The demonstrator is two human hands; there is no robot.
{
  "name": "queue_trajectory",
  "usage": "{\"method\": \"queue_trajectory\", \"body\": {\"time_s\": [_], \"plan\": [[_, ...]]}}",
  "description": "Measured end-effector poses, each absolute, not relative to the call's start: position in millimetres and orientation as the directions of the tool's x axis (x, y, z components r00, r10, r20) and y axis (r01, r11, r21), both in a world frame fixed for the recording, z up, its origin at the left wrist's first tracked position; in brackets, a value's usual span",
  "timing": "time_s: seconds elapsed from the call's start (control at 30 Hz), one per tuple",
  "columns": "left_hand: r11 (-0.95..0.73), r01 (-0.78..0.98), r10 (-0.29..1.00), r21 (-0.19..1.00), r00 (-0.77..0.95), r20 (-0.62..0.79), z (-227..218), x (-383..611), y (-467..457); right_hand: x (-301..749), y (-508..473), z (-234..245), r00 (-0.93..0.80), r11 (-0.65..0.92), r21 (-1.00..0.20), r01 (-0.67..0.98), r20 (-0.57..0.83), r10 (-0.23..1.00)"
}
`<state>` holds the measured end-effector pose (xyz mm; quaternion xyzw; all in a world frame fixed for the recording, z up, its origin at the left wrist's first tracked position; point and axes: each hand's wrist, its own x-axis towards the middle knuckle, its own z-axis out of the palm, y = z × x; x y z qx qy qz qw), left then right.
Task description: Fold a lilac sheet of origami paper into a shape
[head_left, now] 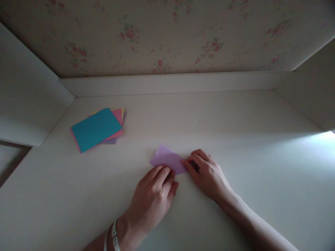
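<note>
A small piece of purple paper [167, 157], apparently folded, lies on the white desktop in front of me. The curled fingertips of my left hand [154, 191] press down on its near edge and cover part of it. At the paper's right corner, my right hand [205, 170] has thumb and fingers closed together on the tip. The underside of the paper and its near left edge are hidden.
To the far left lies a stack of coloured paper [96, 129], blue on top with pink, yellow and purple sheets showing beneath. White side panels and a back ledge [172, 83] border the desktop [248, 139]. Floral wallpaper rises behind.
</note>
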<state>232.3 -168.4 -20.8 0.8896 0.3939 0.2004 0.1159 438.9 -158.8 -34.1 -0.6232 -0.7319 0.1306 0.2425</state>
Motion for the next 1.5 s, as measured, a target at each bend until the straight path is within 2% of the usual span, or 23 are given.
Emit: {"method": "queue_trajectory", "body": {"time_s": [0.13, 0.23, 0.3, 0.47, 0.63, 0.77, 0.93, 1.07, 1.17, 1.2, 1.27, 1.33, 1.37, 1.43, 1.5], "plan": [[-0.657, 0.671, 0.750, 0.345, 0.626, 0.213, -19.6, 233.0, -169.3, 437.6, -161.8, -35.1, -0.084, 0.177, -0.449, 0.876, 0.218, 0.972], [-0.655, 0.676, 0.750, 0.337, 0.635, 0.185, -18.9, 232.7, -168.2, 435.5, -165.2, -34.0, -0.109, 0.208, -0.341, 0.917, 0.286, 0.952], [-0.653, 0.678, 0.751, 0.338, 0.638, 0.171, -18.8, 232.1, -168.3, 435.7, -167.2, -32.9, -0.134, 0.212, -0.265, 0.940, 0.284, 0.949], [-0.647, 0.677, 0.757, 0.350, 0.624, 0.192, -19.1, 231.5, -170.1, 454.6, -170.1, -35.4, -0.058, 0.104, -0.147, 0.984, 0.283, 0.957], [-0.647, 0.676, 0.761, 0.354, 0.607, 0.230, -17.5, 236.0, -165.5, 472.6, -172.5, -39.8, -0.010, 0.045, -0.114, 0.992, 0.287, 0.958], [-0.637, 0.712, 0.771, 0.297, 0.578, 0.269, -16.1, 242.9, -161.5, 470.2, -171.5, -42.1, -0.014, 0.074, -0.198, 0.977, 0.291, 0.957], [-0.658, 0.734, 0.749, 0.169, 0.614, 0.250, -16.1, 246.4, -163.9, 469.7, -167.7, -42.3, 0.091, 0.054, -0.469, 0.882, 0.282, 0.955], [-0.678, 0.729, 0.714, 0.094, 0.624, 0.317, -21.5, 239.6, -161.7, 470.4, -166.9, -36.2, 0.216, -0.002, -0.656, 0.754, 0.244, 0.945], [-0.672, 0.710, 0.719, 0.210, 0.559, 0.412, -20.7, 230.5, -156.6, 468.5, -167.8, -30.8, 0.232, 0.020, -0.730, 0.683, 0.242, 0.942], [-0.666, 0.683, 0.728, 0.299, 0.508, 0.461, -18.1, 227.4, -155.2, 467.7, -168.5, -29.2, 0.217, 0.047, -0.743, 0.668, 0.255, 0.942], [-0.587, 0.604, 0.805, 0.539, 0.365, 0.468, -10.0, 222.1, -153.3, 466.0, -170.9, -26.3, 0.160, 0.135, -0.755, 0.641, 0.304, 0.939], [-0.392, 0.520, 0.920, 0.759, 0.221, 0.324, -1.2, 218.4, -152.6, 465.1, -174.7, -24.0, 0.079, 0.239, -0.761, 0.603, 0.355, 0.931], [-0.268, 0.488, 0.963, 0.830, 0.119, 0.241, 2.2, 217.4, -152.5, 465.1, -176.8, -23.1, 0.036, 0.282, -0.768, 0.574, 0.368, 0.929], [-0.080, 0.413, 0.997, 0.907, 0.039, 0.070, 5.2, 217.2, -152.4, 465.8, -180.8, -21.6, -0.039, 0.336, -0.792, 0.509, 0.369, 0.929], [0.039, 0.340, 0.995, 0.940, 0.072, -0.068, 3.4, 219.6, -152.3, 466.9, -183.4, -19.7, -0.116, 0.360, -0.815, 0.454, 0.347, 0.931]]}}
